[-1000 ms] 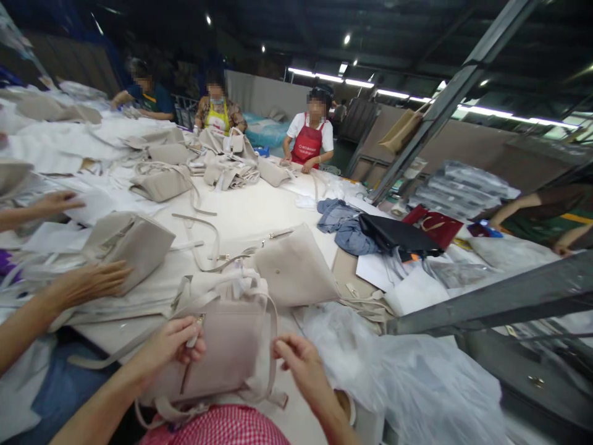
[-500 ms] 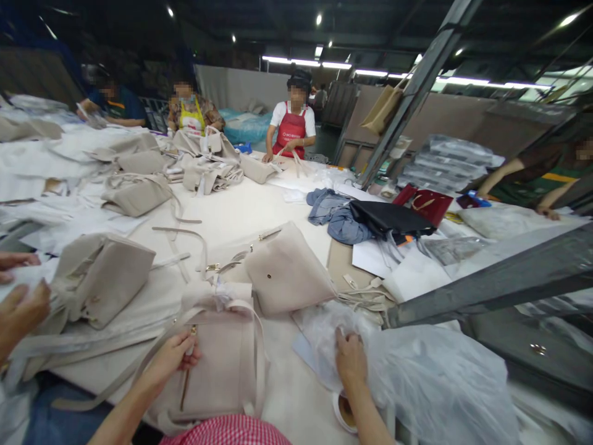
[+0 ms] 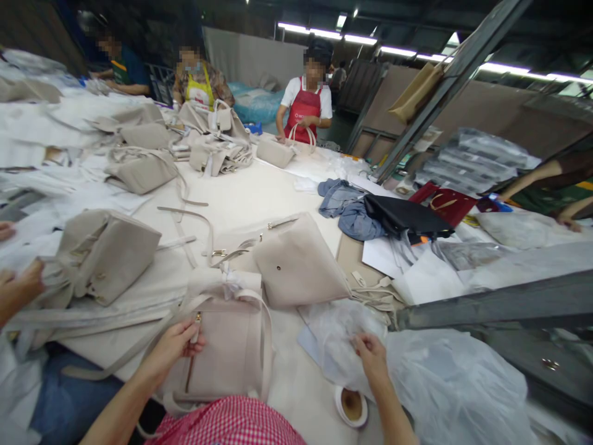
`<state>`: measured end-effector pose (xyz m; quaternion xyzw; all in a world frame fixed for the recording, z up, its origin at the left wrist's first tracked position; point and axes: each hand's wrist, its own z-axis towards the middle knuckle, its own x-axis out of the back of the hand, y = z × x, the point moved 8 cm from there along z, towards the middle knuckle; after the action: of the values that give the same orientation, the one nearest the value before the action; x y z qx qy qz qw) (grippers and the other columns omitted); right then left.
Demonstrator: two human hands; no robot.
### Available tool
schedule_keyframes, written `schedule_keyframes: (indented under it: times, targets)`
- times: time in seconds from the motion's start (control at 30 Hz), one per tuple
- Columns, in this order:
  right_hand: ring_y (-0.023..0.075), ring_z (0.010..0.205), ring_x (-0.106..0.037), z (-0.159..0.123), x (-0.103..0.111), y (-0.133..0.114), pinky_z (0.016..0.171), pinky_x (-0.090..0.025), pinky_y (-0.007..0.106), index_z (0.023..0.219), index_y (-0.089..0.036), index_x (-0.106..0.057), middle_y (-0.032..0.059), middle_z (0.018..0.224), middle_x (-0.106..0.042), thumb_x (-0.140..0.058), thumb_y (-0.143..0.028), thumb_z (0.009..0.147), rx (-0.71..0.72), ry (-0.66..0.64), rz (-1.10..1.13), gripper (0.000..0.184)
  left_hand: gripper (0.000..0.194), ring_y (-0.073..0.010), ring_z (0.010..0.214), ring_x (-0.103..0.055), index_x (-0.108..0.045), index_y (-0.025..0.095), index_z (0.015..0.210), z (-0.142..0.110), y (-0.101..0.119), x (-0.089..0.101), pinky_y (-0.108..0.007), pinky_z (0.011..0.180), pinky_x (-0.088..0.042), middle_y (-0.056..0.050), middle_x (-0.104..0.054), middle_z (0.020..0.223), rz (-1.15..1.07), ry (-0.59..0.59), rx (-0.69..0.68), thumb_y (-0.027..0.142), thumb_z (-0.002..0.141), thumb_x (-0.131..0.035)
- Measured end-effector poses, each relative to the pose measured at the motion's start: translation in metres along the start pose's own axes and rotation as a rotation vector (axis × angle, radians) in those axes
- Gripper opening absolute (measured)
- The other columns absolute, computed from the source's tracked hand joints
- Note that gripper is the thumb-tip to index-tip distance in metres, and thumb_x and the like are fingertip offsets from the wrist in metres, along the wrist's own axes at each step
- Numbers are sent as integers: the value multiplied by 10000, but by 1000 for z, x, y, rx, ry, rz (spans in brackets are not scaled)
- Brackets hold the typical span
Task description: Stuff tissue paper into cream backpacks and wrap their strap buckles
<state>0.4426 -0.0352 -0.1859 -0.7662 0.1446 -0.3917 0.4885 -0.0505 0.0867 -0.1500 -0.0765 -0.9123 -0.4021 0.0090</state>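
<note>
A beige handbag (image 3: 227,352) lies at the table's near edge in front of me, straps looped over it. My left hand (image 3: 175,347) is closed on the bag's left side, pinching a small metal fitting by the zip. My right hand (image 3: 370,356) is to the right of the bag, fingers pinched on a clear plastic bag (image 3: 343,337) from a heap of plastic film. A roll of tape (image 3: 351,406) sits just below that hand.
More beige bags (image 3: 296,262) (image 3: 104,253) and loose straps lie on the white table (image 3: 250,198). Another person's hand (image 3: 21,285) is at the left. Workers in aprons stand at the far end. A black bag (image 3: 403,215), blue cloth and steel beam (image 3: 500,306) are at right.
My right hand left the handbag, reached right to the plastic heap and now pinches a plastic bag. My left hand has stayed on the bag. The person at left drew a hand back.
</note>
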Motion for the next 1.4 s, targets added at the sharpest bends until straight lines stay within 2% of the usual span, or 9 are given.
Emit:
schedule_keyframes:
  times: [0.2,0.33,0.43,0.57,0.63,0.77,0.9,1.17,1.4]
  targets:
    - [191,598,-590,-12,14,-10,575,-468,310,764,-208,-527,-14,604,-607,-686,-581,498,-90,39,140,485,481,-168,610,-651,-576,156,836,0,-3,3,-243,565,-476,-67,-710,719,-73,17,38,454,521,-783]
    - [185,604,-580,-36,-9,-44,576,-460,300,858,-183,-577,-5,624,-640,-742,-528,544,-82,-95,190,494,448,-141,586,-645,-528,168,811,-1,-4,5,-218,553,-459,-61,-712,726,-75,25,59,443,550,-766]
    - [156,587,-564,-78,-60,-86,548,-454,270,916,-187,-574,-20,641,-619,-768,-459,595,-85,-351,317,463,420,-121,572,-630,-499,175,774,-2,-5,5,-203,551,-435,-42,-702,716,-46,5,88,430,555,-750]
    - [130,541,-541,-161,-157,-138,496,-432,240,933,-208,-576,-38,640,-590,-774,-385,612,-134,-829,426,416,370,-132,565,-616,-503,166,714,2,-8,14,-211,528,-405,-50,-692,696,-50,30,133,382,534,-743]
    - [117,480,-510,-196,-202,-151,451,-392,226,890,-212,-589,-51,591,-572,-754,-349,596,-110,-991,373,365,323,-135,564,-602,-522,161,695,5,-9,17,-215,521,-390,-40,-680,667,-64,34,142,359,542,-726]
    - [128,417,-470,-211,-263,-153,406,-352,224,730,-229,-559,-72,450,-520,-658,-267,588,75,-919,103,177,238,-145,611,-583,-573,149,662,7,-11,20,-230,535,-389,-28,-663,662,-94,34,132,321,553,-697]
    - [156,417,-495,-201,-296,-139,390,-374,236,700,-247,-494,-70,438,-521,-622,-302,585,56,-860,18,181,176,-146,623,-549,-586,145,610,8,-15,23,-245,540,-394,-10,-617,618,-106,77,108,296,569,-666]
    - [127,362,-453,-204,-329,-125,381,-324,228,685,-231,-490,-71,403,-528,-618,-318,618,24,-832,19,168,137,-91,467,-420,-565,141,513,6,-15,31,-230,487,-306,47,-469,441,-29,225,44,207,609,-636]
    - [167,483,-559,-198,-332,-122,452,-407,257,748,-203,-588,-13,526,-635,-627,-372,628,31,-788,36,212,187,-86,414,-406,-522,154,483,15,-25,32,-218,444,-308,62,-429,405,-26,275,46,184,593,-670]
